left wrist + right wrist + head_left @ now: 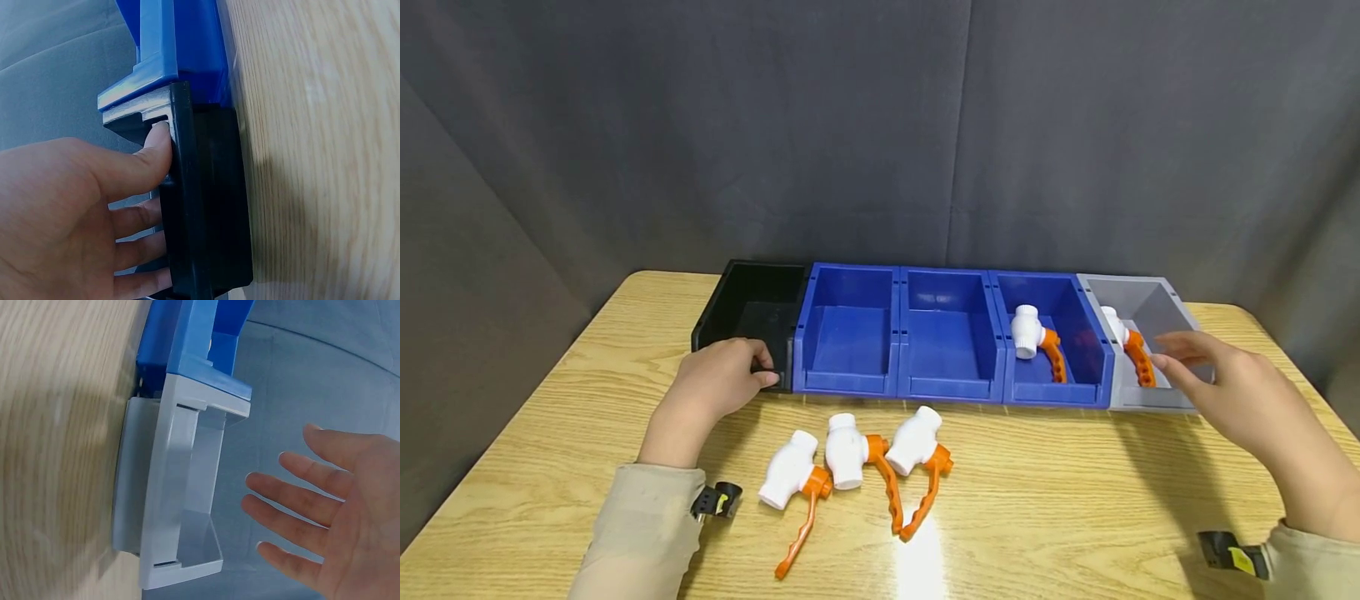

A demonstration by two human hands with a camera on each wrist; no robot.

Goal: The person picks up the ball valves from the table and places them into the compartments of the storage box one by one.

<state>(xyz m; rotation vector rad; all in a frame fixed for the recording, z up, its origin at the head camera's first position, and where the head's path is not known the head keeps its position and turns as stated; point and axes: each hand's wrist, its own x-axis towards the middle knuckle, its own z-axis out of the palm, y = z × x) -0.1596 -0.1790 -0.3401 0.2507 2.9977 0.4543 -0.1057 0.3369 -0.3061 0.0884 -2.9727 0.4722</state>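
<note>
My left hand (718, 379) is at the front of a black bin (752, 279). In the left wrist view, its thumb rests by the corner of the front rim, and spread, fairly straight fingers reach behind the lip, tips hidden. Over the grey bin (1180, 310), my right hand (1243, 383) is held with fingers extended and nothing in them. A white ball valve (1138, 358) with an orange handle lies in that bin, close to the right fingertips. Another ball valve (1027, 333) lies in the adjoining blue bin (1093, 367).
Two more blue bins (846, 383) (951, 389) stand in the same row. On the wooden table (1037, 517) in front lie three ball valves (788, 471) (847, 450) (916, 442). A dark curtain (880, 125) hangs behind the bins.
</note>
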